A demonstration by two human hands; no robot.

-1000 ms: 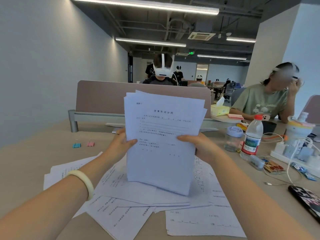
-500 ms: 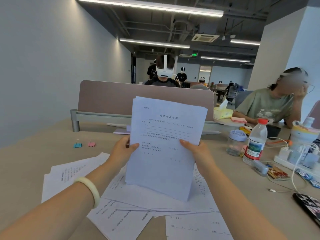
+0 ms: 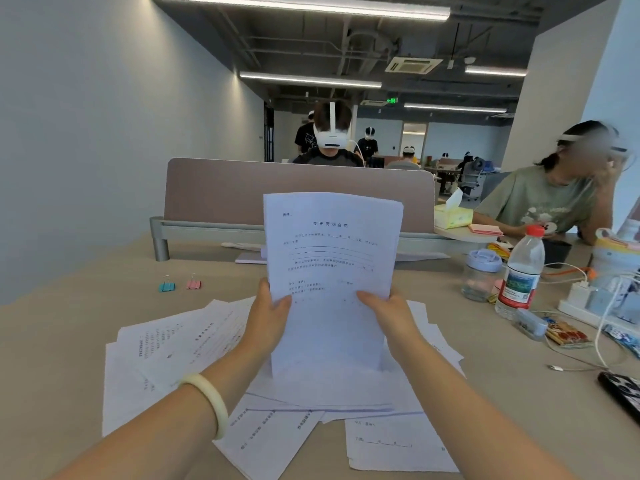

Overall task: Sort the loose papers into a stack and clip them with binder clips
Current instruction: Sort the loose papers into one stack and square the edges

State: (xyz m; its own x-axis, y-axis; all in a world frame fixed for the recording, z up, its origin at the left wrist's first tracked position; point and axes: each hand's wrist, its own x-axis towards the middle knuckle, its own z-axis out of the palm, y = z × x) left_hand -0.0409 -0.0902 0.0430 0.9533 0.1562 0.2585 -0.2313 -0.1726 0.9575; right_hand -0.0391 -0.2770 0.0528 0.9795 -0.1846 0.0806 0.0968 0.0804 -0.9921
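Note:
A stack of printed papers (image 3: 330, 258) stands upright on its lower edge in the middle of the desk, resting on other sheets. My left hand (image 3: 266, 318) grips its left side and my right hand (image 3: 391, 315) grips its right side. The sheet edges look nearly even. More loose papers (image 3: 173, 344) lie spread flat on the desk under and around the stack. A blue binder clip (image 3: 166, 285) and a pink binder clip (image 3: 193, 283) sit on the desk at the far left, apart from both hands.
A divider panel (image 3: 214, 192) closes the desk's far side. To the right stand a water bottle (image 3: 519, 271), a small jar (image 3: 479, 275), a power strip with cables (image 3: 588, 303) and a phone (image 3: 621, 393). A person in a green shirt (image 3: 540, 202) sits at the right.
The stack was fanned and tilted one second ago. It is now squared and upright, and it has come down onto the sheets on the desk. Both hands slid lower on its sides.

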